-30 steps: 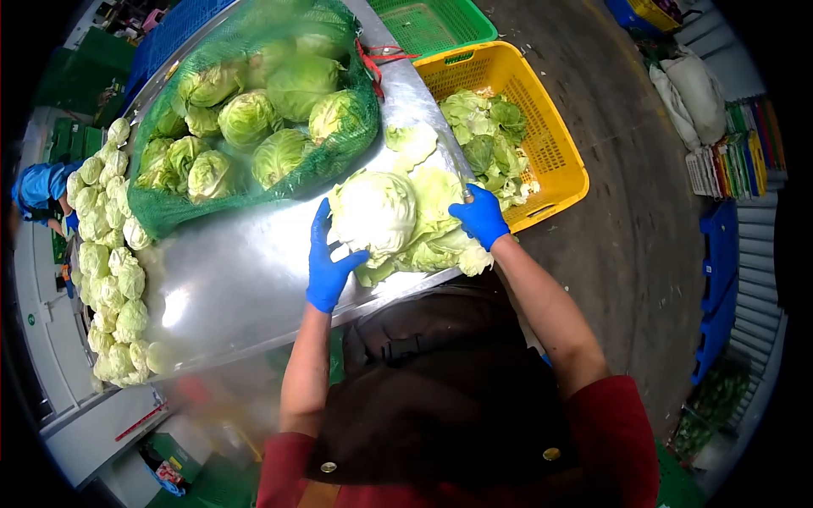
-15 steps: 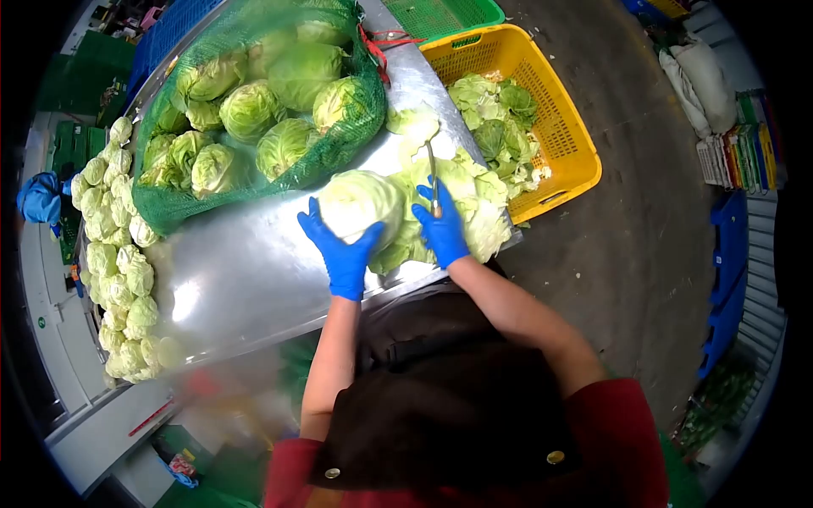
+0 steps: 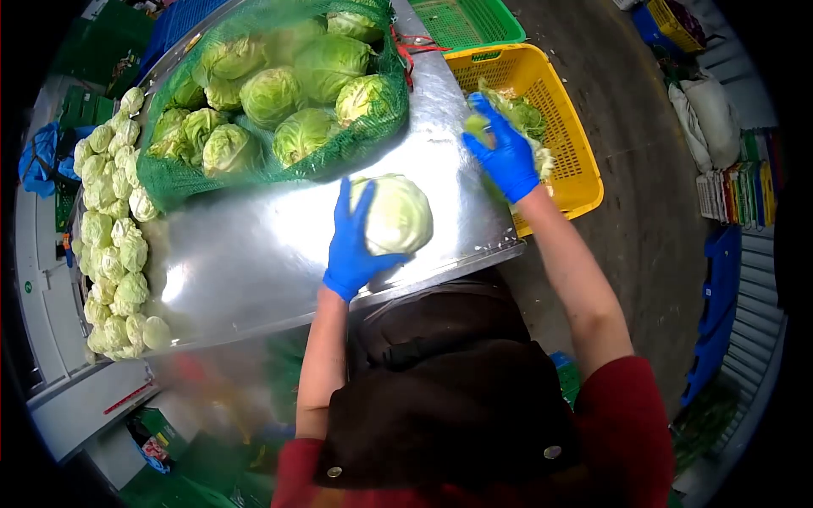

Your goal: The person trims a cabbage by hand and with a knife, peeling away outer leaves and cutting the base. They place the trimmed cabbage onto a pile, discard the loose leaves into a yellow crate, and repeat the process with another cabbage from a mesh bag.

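A pale trimmed cabbage (image 3: 400, 216) rests on the metal table near its front edge. My left hand (image 3: 354, 245), in a blue glove, presses its spread fingers and thumb around the cabbage's left side. My right hand (image 3: 506, 157), also gloved in blue, reaches over the near side of the yellow crate (image 3: 572, 144), thumb and index finger apart. A yellow-green leaf (image 3: 477, 129) shows between them. Loose green leaves (image 3: 529, 118) lie in the crate, partly hidden by the hand. No knife is visible at my right hand now.
A green net bag (image 3: 279, 173) with several untrimmed cabbages (image 3: 271, 97) lies at the back of the metal table (image 3: 246, 254). Several trimmed cabbages (image 3: 110, 245) are piled along the left edge. A green crate (image 3: 466, 21) stands behind the yellow one.
The loose leaves have gone from the table's right corner. My right hand, which held a knife, has swept right and forward over the crate. The cabbage sits slightly further right, my left hand still on it.
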### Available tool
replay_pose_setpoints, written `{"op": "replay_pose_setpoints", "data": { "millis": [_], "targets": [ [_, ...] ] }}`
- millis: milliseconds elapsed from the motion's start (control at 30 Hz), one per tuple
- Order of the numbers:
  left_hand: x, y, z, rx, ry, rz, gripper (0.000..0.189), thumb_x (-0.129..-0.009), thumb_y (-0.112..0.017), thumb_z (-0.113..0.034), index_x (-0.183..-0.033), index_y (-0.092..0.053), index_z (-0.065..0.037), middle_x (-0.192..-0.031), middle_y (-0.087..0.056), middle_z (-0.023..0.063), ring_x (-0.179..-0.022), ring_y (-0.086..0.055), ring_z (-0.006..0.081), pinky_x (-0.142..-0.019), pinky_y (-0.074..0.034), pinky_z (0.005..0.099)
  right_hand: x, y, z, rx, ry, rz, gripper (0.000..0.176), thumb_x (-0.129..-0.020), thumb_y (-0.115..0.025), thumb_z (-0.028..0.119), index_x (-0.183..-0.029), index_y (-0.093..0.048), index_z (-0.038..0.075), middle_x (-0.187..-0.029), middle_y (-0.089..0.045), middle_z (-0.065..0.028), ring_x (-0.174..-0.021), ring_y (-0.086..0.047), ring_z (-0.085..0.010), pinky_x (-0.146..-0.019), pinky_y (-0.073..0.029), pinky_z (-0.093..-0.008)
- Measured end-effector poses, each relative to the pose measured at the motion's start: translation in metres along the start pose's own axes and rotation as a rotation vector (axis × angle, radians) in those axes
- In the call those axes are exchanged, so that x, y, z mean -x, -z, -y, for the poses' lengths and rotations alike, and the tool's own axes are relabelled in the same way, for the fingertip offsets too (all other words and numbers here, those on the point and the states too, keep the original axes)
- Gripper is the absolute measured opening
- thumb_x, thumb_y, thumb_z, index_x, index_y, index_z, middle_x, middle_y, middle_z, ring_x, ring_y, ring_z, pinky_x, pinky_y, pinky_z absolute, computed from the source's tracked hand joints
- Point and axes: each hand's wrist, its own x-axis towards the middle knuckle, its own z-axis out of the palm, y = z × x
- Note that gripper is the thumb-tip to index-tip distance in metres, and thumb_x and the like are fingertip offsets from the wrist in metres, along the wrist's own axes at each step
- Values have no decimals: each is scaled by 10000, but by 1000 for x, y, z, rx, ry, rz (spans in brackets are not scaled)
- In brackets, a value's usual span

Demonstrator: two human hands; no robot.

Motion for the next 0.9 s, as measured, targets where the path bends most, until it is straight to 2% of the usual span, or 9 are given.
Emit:
{"op": "replay_pose_setpoints", "data": {
  "millis": [67,133,167,233,333,400,500,633,900],
  "targets": [
    [-9,-3,-9,-104,-127,74,1203,-477,-904,-368,-1468,-280,-96,-1530,-113,252,-1396,-185,445,-1132,-234,486,12,-23,43,-220,-114,277,590,-855,-692,251,-1383,-466,115,-1227,-614,-126,-1130,-578,-191,-967,-433,-308],
    [-2,-5,-11,-146,-101,12,1195,-534,-888,-307,-1481,-203,-56,-1534,-99,253,-1411,-143,434,-1135,-218,493,14,-16,78,-54,-370,714,563,-851,-704,248,-1349,-506,77,-1160,-640,-136,-1079,-581,-148,-949,-442,-304],
    [5,-4,-8,-129,-60,-41,1193,-549,-882,-295,-1482,-183,-43,-1532,-104,255,-1412,-137,432,-1137,-213,492,32,-35,40,-442,-263,492,560,-831,-731,264,-1303,-539,31,-1077,-659,-139,-1009,-588,-130,-904,-467,-301],
    [20,-7,-6,-109,24,-99,1158,-598,-861,-259,-1470,-149,10,-1522,-133,241,-1409,-151,409,-1141,-213,462,46,-37,37,-383,-314,343,570,-800,-745,341,-1245,-569,31,-1063,-666,-163,-983,-631,-204,-879,-484,-316],
    [6,-35,-13,498,244,-123,1149,-605,-864,-258,-1459,-150,28,-1466,-206,223,-1370,-232,381,-1131,-243,431,65,-35,51,-308,-410,165,588,-768,-764,394,-1179,-580,15,-1031,-673,-182,-956,-659,-242,-835,-505,-327],
    [-15,-48,-5,321,227,-171,1168,-577,-879,-287,-1441,-165,42,-1380,-266,204,-1308,-307,350,-1098,-295,405,76,-37,49,-228,-394,128,642,-765,-751,441,-1220,-555,32,-973,-685,-174,-915,-673,-258,-801,-517,-339],
    [-34,-54,-9,213,197,-152,1201,-530,-891,-321,-1422,-183,61,-1359,-292,225,-1275,-346,358,-1071,-329,404,74,-10,51,12,-398,235,613,-809,-719,422,-1256,-535,46,-962,-677,-160,-832,-677,-235,-729,-522,-324],
    [-43,-59,-19,157,127,-133,1202,-529,-881,-320,-1415,-177,84,-1353,-341,266,-1242,-393,383,-1055,-348,416,72,6,71,418,-40,201,657,-891,-567,451,-1418,-389,101,-708,-639,-123,-494,-602,-260,-434,-460,-374],
    [-54,-65,-36,-15,118,-135,1147,-528,-874,-340,-1396,-253,80,-1313,-419,268,-1193,-462,403,-998,-403,441,53,4,58,557,-10,350,502,-935,-511,391,-1369,-472,141,-715,-654,-126,-548,-624,-284,-509,-492,-402]
  ]
}}
